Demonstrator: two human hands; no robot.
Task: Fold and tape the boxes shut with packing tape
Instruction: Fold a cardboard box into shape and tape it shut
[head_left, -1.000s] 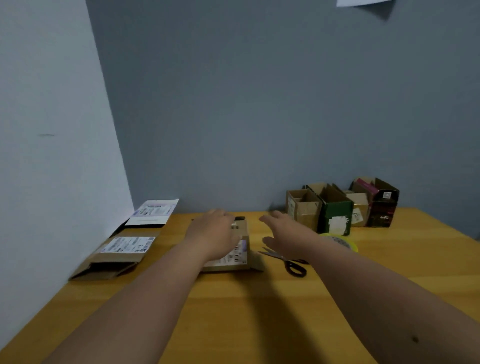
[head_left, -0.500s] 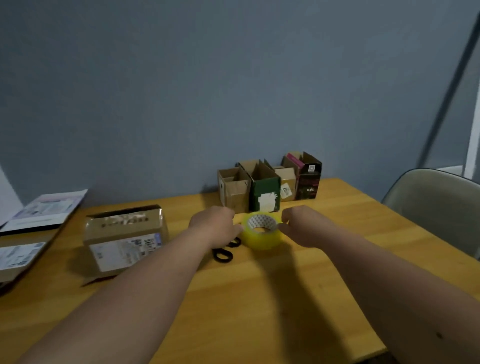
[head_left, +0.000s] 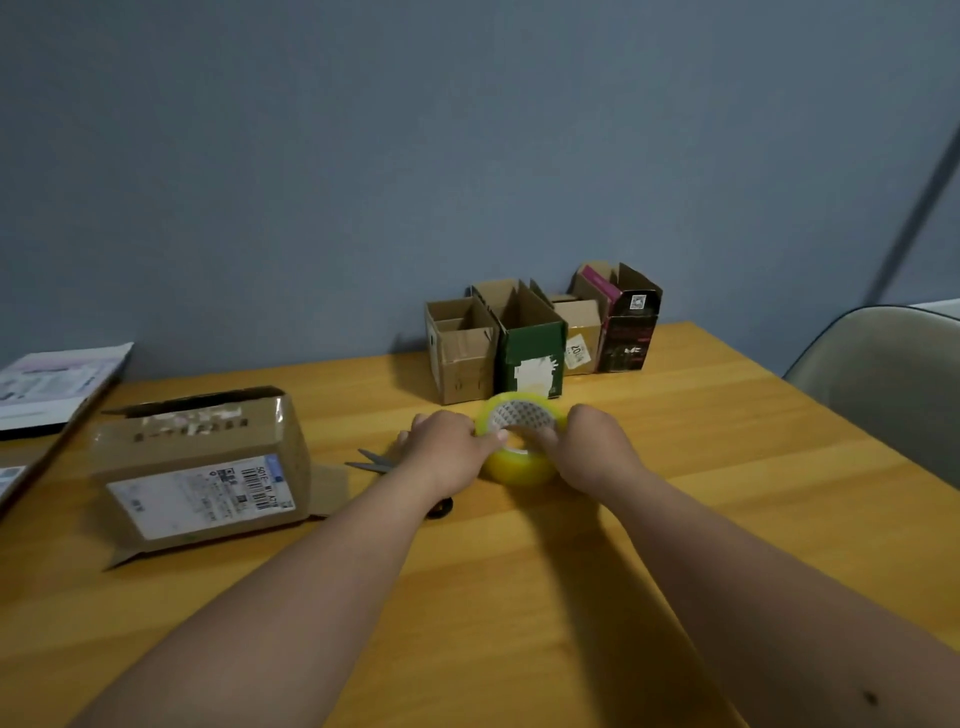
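A yellowish roll of packing tape (head_left: 519, 460) sits tilted on the wooden table (head_left: 727, 493), its patterned core facing me. My left hand (head_left: 447, 449) grips its left side with the thumb at the core's rim. My right hand (head_left: 592, 447) grips its right side, fingers curled into the core. A brown cardboard box (head_left: 202, 467) with a white shipping label lies to the left, its end flaps loose. Scissors (head_left: 374, 461) lie between box and tape, partly hidden under my left wrist.
Several small open boxes (head_left: 540, 332) stand in a row against the grey wall behind the tape. Flattened cartons with labels (head_left: 52, 384) lie at the far left. A grey chair (head_left: 883, 374) stands off the table's right edge.
My hands left the labelled box and went right to the tape roll; since half a second ago both have closed on it and tipped it up. The view swung right.
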